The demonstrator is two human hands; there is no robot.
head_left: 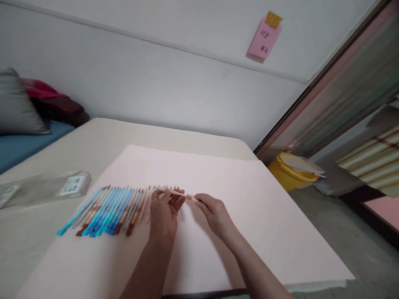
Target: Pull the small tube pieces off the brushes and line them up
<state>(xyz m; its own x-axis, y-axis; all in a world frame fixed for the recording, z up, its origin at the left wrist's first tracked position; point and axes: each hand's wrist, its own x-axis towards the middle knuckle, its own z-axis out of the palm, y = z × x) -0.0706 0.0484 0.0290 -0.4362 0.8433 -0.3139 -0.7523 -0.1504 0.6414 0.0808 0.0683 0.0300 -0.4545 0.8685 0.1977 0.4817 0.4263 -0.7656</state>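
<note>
Pen [177, 193] in the lower middle of the frame, probably light, stiff and a little slippery, seems best held lightly near both ends, where the left hand's grip [163, 211] pinches its pale shaft and the right hand's grip [215, 209] its peach end.

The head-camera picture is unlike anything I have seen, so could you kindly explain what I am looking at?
There is no machine here, only a person; this single picture comes from a camera worn on their head, looking forward and down. Their bare left hand and bare right hand share a grip on a slim pale stick, pen-like in shape. A pale pink sheet covers part of a beige surface. On the sheet, a row of pen-like sticks lies side by side, some blue, some brown, some paler. Farther left lies a clear plastic bag with a white label.
</note>
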